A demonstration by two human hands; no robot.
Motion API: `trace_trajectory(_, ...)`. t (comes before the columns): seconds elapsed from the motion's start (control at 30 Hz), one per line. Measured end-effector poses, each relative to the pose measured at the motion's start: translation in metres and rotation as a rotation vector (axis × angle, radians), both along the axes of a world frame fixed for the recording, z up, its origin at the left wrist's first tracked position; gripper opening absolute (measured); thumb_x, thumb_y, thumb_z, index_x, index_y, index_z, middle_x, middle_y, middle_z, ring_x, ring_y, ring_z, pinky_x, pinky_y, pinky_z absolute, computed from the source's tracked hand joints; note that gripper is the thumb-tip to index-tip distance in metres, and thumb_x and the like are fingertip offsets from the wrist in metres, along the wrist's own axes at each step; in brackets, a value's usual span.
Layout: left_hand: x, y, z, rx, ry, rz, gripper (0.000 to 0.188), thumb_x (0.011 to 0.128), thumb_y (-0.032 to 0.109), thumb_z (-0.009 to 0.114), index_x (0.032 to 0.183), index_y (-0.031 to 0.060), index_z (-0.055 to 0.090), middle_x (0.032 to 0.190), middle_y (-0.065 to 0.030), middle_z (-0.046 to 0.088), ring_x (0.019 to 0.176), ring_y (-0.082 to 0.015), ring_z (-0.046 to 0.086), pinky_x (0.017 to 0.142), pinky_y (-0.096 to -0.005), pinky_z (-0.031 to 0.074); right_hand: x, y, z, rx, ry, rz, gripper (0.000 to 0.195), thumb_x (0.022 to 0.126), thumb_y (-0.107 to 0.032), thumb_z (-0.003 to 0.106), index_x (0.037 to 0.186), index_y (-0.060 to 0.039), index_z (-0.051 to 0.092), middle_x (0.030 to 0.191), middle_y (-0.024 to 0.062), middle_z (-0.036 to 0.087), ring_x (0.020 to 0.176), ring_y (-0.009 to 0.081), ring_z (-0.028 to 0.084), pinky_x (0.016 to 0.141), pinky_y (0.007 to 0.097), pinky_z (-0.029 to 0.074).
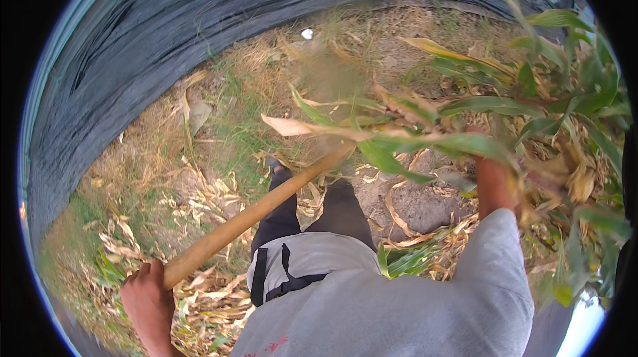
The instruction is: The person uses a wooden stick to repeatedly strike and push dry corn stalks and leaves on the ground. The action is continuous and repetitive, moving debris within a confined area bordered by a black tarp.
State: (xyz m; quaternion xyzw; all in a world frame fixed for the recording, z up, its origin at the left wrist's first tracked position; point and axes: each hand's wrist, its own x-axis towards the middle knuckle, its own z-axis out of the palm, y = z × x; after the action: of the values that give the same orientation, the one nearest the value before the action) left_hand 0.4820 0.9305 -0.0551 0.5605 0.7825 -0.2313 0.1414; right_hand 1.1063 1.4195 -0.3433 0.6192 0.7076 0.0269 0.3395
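At the lower left, my left hand (148, 297) is closed around the end of a thick wooden handle (259, 210). The handle slants up to the right, past my legs, and its far end passes behind leaves, so any tool head is hidden. My right arm reaches forward into maize plants (563, 122) at the right. Leaves cover my right hand, and what its fingers do cannot be made out. Long green and dried leaves (448, 142) spread leftward from there, over the handle's far end.
Dark sheeting (164, 38) curves along the left and top. Dry maize husks and leaves (214, 202) litter the ground, with patches of grass (239, 127). Bare soil (418, 202) lies right of my legs. A small white object (307, 34) rests near the sheeting.
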Motion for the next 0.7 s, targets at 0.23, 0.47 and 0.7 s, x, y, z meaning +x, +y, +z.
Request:
trace_trajectory(0.23,0.003,0.075,0.035,0.083,-0.026,-0.211,0.029,0.067,0.005,0.075,0.083,0.0081,0.052,0.072,-0.0107,0.058,0.068,-0.034,0.063,0.058,-0.0456,0.045,0.082,-0.275,-0.012,-0.121,0.104,-0.46,0.066,0.079,-0.057,0.069,0.113,0.0001,0.068,0.113,0.0267,0.067,0.105,0.0394,0.067,0.088,0.0476,0.053)
trace_trajectory(0.47,0.026,0.155,0.068,0.226,-0.051,-0.516,0.032,0.062,0.004,0.079,0.082,0.0055,0.054,0.072,-0.0149,0.061,0.072,-0.0391,0.061,0.063,-0.0485,0.046,0.053,-0.564,0.006,-0.115,0.319,-1.112,0.07,0.076,-0.058,0.071,0.111,0.0024,0.068,0.111,0.0283,0.067,0.105,0.0401,0.067,0.087,0.0473,0.054)
trace_trajectory(0.7,0.087,0.246,0.086,0.297,-0.029,-0.712,0.037,0.054,0.0,0.08,0.085,0.0022,0.059,0.076,-0.0204,0.063,0.077,-0.0433,0.061,0.068,-0.0488,0.048,0.013,-0.764,-0.012,-0.11,0.58,-1.576,0.072,0.073,-0.059,0.072,0.105,0.005,0.07,0.104,0.0284,0.069,0.1,0.0409,0.068,0.086,0.0464,0.053)
